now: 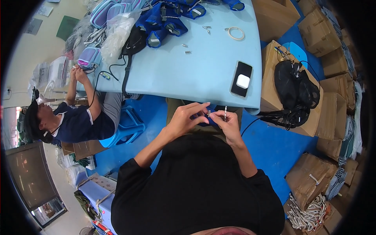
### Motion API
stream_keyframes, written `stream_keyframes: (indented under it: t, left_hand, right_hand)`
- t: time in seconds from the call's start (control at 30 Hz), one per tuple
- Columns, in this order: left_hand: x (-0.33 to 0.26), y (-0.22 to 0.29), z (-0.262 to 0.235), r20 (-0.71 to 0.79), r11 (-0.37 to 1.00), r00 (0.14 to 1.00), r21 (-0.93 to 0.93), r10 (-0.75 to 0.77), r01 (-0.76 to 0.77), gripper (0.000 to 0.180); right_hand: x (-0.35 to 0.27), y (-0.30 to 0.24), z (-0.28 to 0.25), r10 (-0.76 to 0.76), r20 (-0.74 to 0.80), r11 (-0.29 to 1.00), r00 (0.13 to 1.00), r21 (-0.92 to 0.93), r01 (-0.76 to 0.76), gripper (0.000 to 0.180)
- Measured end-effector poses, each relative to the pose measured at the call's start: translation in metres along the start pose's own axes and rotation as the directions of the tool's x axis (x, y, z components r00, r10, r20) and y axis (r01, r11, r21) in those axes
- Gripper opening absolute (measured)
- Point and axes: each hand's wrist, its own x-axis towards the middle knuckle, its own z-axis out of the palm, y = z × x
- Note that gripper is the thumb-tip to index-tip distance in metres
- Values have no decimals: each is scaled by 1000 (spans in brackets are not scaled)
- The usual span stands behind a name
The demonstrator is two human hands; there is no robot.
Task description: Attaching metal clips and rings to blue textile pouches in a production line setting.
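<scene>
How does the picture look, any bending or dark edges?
Head view: black fisheye rim at the corners; the table has bowed edges; lighting fairly even; the small piece between left hand and right hand is too tiny to identify.

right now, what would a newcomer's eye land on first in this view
The broad pale-blue table dominates the upper middle, with bright blue fabric pouches heaped toward its far side. Just below its near edge, the wearer's bare left hand and right hand meet at a dark blue fabric item. Brown cardboard boxes crowd the right side.
</scene>
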Motion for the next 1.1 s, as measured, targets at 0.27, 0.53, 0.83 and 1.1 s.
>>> stream_keyframes:
  t: [0.27,0.53,0.83,1.1]
  left_hand:
    - [-13,-20,21,-69,910,954,-326,-292,255,14]
    - [-10,-12,28,-150,974,966,-111,-211,196,14]
    - [-16,-22,31,-121,992,986,-61,-117,110,11]
    - [-14,-20,32,-150,994,983,-9,-110,110,14]
  right_hand:
    - [-2,-7,-1,79,-12,997,997,16,-79,10]
    - [-3,2,10,-159,-72,983,985,-107,151,16]
    - [-7,23,9,-229,-18,918,973,-335,210,28]
    - [2,27,4,-102,9,990,995,-96,102,24]
